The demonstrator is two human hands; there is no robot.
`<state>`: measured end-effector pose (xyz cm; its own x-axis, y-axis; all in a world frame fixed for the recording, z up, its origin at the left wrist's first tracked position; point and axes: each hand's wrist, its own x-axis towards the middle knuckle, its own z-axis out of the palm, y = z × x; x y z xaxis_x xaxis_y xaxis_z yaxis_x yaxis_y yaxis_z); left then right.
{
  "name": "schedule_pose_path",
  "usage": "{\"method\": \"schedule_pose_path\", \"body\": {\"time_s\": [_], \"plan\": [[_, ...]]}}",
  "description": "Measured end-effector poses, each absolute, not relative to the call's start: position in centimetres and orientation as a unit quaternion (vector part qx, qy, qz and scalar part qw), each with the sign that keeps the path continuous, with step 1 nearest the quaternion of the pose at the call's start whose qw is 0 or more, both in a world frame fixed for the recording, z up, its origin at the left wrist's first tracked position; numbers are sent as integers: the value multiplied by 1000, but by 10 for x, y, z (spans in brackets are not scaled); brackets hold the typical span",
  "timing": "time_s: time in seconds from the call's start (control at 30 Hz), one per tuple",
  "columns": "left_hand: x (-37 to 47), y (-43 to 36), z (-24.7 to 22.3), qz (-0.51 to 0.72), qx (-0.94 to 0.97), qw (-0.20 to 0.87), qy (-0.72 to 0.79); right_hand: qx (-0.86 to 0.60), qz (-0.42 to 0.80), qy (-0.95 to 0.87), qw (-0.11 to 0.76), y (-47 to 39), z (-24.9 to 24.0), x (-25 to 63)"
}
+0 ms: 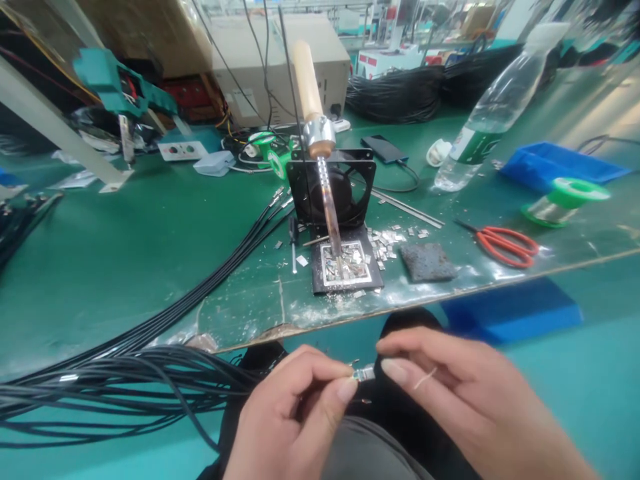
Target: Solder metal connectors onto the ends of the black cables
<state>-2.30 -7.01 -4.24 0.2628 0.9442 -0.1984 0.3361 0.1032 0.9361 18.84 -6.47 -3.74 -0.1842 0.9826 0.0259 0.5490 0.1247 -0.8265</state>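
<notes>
My left hand (305,407) is closed, pinching a small silvery cable connector (366,375) between thumb and forefinger above my lap. The connector's metal end points right. My right hand (465,393) is just beside that end, its thumb and forefinger slightly apart with nothing visible between the tips. A thin whitish strand (425,378) shows against the right thumb; whether it is held I cannot tell. Black cables (165,380) run in a bundle from the left toward my lap, partly hidden behind my left hand.
On the green bench, a wooden-handled soldering iron (325,180) slants down before a black fan (345,187). Its tip meets a scrap-filled tray (325,281). Red-handled scissors (507,247), a dark pad (427,262), a solder spool (563,203) and a water bottle (487,123) stand to the right.
</notes>
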Motion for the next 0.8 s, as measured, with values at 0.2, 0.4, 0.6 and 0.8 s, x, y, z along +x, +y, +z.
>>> {"method": "schedule_pose_path", "body": {"time_s": [0.2, 0.4, 0.6, 0.8], "plan": [[-21, -67, -37, 282, 530, 583, 548, -560, 569, -527, 292, -72, -45, 176], [-20, -66, -32, 303, 413, 664, 545, -557, 564, -538, 287, -73, -47, 171], [-23, -58, -34, 276, 396, 707, 517, -546, 580, -539, 275, -73, -45, 173], [-21, -57, -29, 283, 356, 728, 513, -542, 582, -538, 279, -73, -41, 174]]}}
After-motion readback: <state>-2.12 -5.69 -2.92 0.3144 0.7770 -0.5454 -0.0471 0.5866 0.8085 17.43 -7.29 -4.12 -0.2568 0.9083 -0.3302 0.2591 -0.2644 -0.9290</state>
